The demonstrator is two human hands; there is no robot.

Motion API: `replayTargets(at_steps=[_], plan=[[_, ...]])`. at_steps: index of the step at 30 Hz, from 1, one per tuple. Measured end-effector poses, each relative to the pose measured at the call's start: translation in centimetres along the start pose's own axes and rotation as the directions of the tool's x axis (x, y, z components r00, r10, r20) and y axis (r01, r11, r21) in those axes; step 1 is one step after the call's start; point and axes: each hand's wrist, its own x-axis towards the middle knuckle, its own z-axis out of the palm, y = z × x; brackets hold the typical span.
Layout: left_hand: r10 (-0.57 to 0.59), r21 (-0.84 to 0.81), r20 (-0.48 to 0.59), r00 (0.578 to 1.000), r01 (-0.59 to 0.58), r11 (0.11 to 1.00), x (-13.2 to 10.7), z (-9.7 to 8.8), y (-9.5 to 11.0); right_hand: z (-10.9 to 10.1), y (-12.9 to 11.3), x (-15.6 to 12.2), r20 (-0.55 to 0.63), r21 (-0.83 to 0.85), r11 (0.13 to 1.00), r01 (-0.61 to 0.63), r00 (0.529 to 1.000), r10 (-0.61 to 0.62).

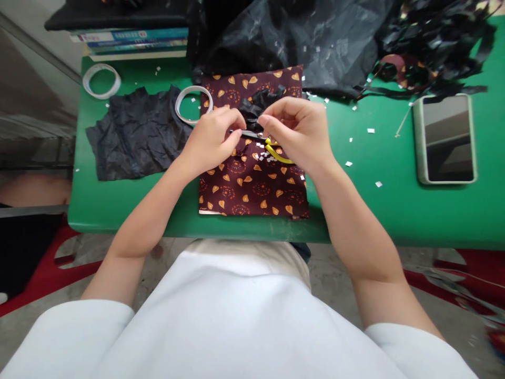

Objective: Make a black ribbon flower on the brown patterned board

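Note:
My left hand (215, 139) and my right hand (302, 131) meet over a maroon patterned cloth-covered pad (252, 179) on the green table (394, 210). Both are closed in a pinch around a crumpled black paper piece (258, 105) held between them. Small scissors with yellow handles (276, 151) lie under my right hand, the metal blades pointing left toward my left fingertips. Whether either hand grips the scissors is unclear. Tiny white scraps lie on the pad beside the handles.
A crumpled black sheet (136, 134) lies left, with two white tape rings (101, 80) (189, 102). A black plastic bag (300, 42) and black strips (430, 42) fill the back. A phone (447, 138) lies right. Books (130, 39) are stacked back left.

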Motion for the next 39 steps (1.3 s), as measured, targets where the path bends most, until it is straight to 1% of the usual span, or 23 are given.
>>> replayTargets(at_steps=[3,7,10,14,18,21,25,28,31,33,35,37,39], plan=[[0.032,0.043,0.028,0.999,-0.033,0.999,-0.2,0.0,0.1,-0.3,0.3,-0.2,0.087,-0.110,0.993,0.047,0.996,-0.038],[0.044,-0.030,0.079,0.996,-0.041,0.999,-0.3,0.0,1.1,-0.6,0.7,-0.3,0.177,-0.244,0.960,0.135,0.980,-0.092],[0.026,-0.043,0.049,0.998,-0.023,0.999,-0.3,0.0,1.6,-0.5,0.8,-0.3,0.217,-0.301,0.934,0.191,0.968,-0.128],[0.012,0.038,-0.001,1.000,-0.012,0.999,-0.3,0.3,1.6,-0.2,0.7,-0.4,0.235,-0.347,0.904,0.250,0.956,-0.174],[0.028,0.166,-0.031,0.999,-0.022,0.986,-0.4,0.8,1.4,-0.1,0.4,-0.5,0.230,-0.348,0.909,0.229,0.961,-0.154],[0.038,0.273,-0.062,0.997,-0.020,0.962,-0.7,1.1,1.6,0.0,0.2,-0.6,0.214,-0.318,0.927,0.197,0.968,-0.132],[0.051,0.376,-0.108,0.993,-0.007,0.927,-1.1,1.5,1.9,0.3,-0.3,-0.7,0.206,-0.278,0.949,0.150,0.974,-0.094],[0.075,0.442,-0.130,0.989,-0.010,0.897,-1.2,1.5,1.9,0.4,-0.5,-0.9,0.205,-0.302,0.941,0.151,0.975,-0.091],[0.125,0.504,-0.128,0.984,-0.044,0.862,-1.1,1.5,1.8,0.3,-0.5,-1.0,0.230,-0.316,0.931,0.180,0.967,-0.109],[0.153,0.511,-0.125,0.980,-0.069,0.857,-1.0,1.4,1.8,0.1,-0.7,-1.1,0.255,-0.307,0.931,0.200,0.959,-0.122],[0.157,0.487,-0.134,0.979,-0.073,0.870,-0.8,1.2,1.9,-0.2,-1.0,-1.1,0.273,-0.302,0.929,0.213,0.953,-0.130],[0.138,0.447,-0.157,0.978,-0.055,0.893,-0.5,0.7,1.9,-0.8,-1.3,-1.0,0.277,-0.318,0.924,0.213,0.953,-0.125],[0.109,0.402,-0.199,0.974,-0.020,0.916,-0.2,-0.2,1.7,-1.8,-1.6,-0.8,0.272,-0.369,0.905,0.212,0.956,-0.113]])
